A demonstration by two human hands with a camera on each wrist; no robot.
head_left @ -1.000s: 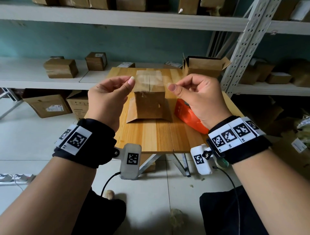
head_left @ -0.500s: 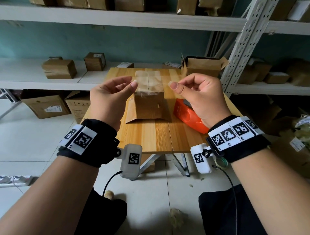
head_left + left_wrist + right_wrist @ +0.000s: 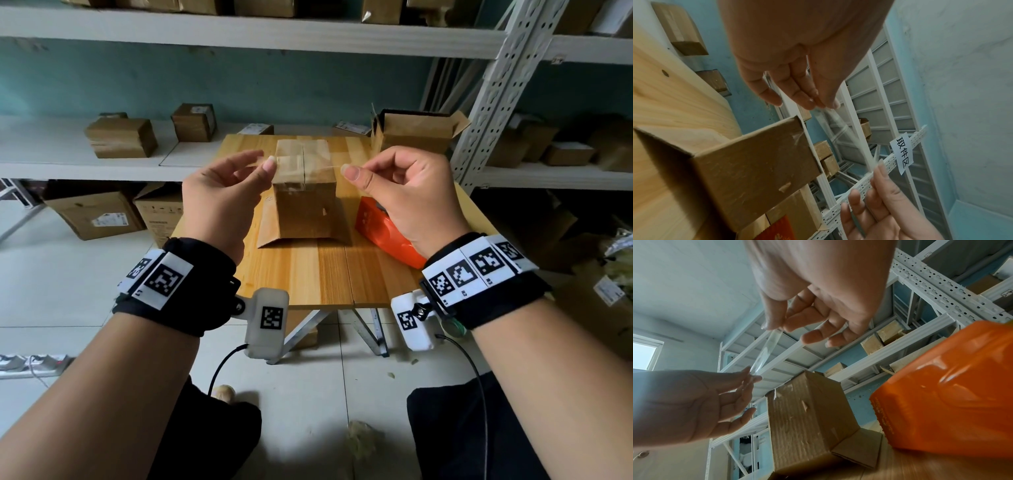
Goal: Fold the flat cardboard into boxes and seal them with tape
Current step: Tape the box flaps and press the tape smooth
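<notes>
A small brown cardboard box (image 3: pixel 305 205) stands on the wooden table (image 3: pixel 329 274), its top flaps folded together and its bottom flaps splayed on the wood. A clear tape strip (image 3: pixel 303 163) stretches above the box top, held taut between both hands. My left hand (image 3: pixel 265 166) pinches its left end between thumb and fingers, and my right hand (image 3: pixel 347 171) pinches its right end. The left wrist view shows the tape strip (image 3: pixel 844 134) above the box (image 3: pixel 756 167). In the right wrist view the tape strip (image 3: pixel 764 353) runs between the two hands over the box (image 3: pixel 809 418).
An orange tape dispenser (image 3: pixel 383 233) lies on the table right of the box, under my right hand. An open cardboard box (image 3: pixel 414 132) sits at the table's back right corner. White metal shelves (image 3: pixel 493 102) with parcels stand behind and to the right.
Both hands have drawn slightly apart and the tape strip now spans the width of the box top; the box and dispenser have not moved.
</notes>
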